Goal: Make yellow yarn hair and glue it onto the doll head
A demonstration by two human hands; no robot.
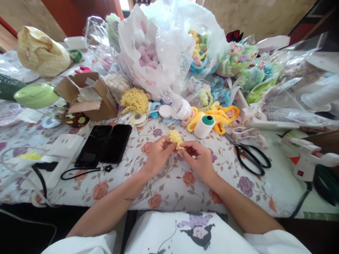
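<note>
Both hands meet at the near middle of the table. The left hand [158, 153] and the right hand [199, 159] each pinch the small yellow fluffy yarn tuft [175, 137] between thumb and fingertips, closed on it from either side, just above the cloth. Just beyond it stands a white thread spool with a green core [204, 126], close against a heap of orange-yellow fuzzy cord [221, 116]. To the right lie black-handled scissors [252, 159], and farther right a white hot glue gun [307, 155]. To the left two black smartphones [104, 144] lie side by side, with a white power strip [62, 148] beyond them. Farther back sit an open brown cardboard box [87, 97], a larger yellow fluffy pompom [135, 100] and a big white plastic bag [159, 46] stuffed with pastel fluffy pieces, which hides whatever lies behind it. The table is covered with a white cloth printed with roses [169, 192]. A beige wall [251, 14] closes the far side of the room.
</note>
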